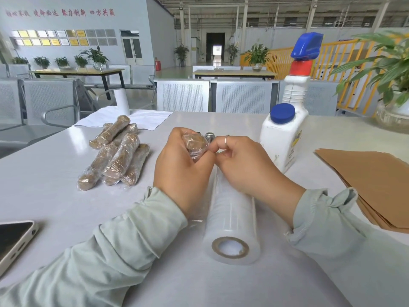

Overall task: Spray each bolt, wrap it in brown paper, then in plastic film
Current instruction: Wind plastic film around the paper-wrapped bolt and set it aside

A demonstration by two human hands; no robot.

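Note:
My left hand (181,165) grips a bolt wrapped in brown paper and clear film (195,144), its end pointing up towards me. My right hand (241,162) pinches the film at the bolt's right side, fingers curled. Just behind the hands a bare metal bolt (209,136) peeks out on the table. The roll of plastic film (231,220) lies lengthwise below and between my hands. A pile of several wrapped bolts (117,156) lies to the left. The white spray bottle (287,120) with blue trigger stands to the right. A stack of brown paper sheets (374,180) lies at the far right.
A phone (13,242) lies at the table's (55,196) front left edge. A white sheet (141,118) and a white roll (121,103) sit at the back left. A potted plant (391,76) stands at the back right. Metal chairs line the far side.

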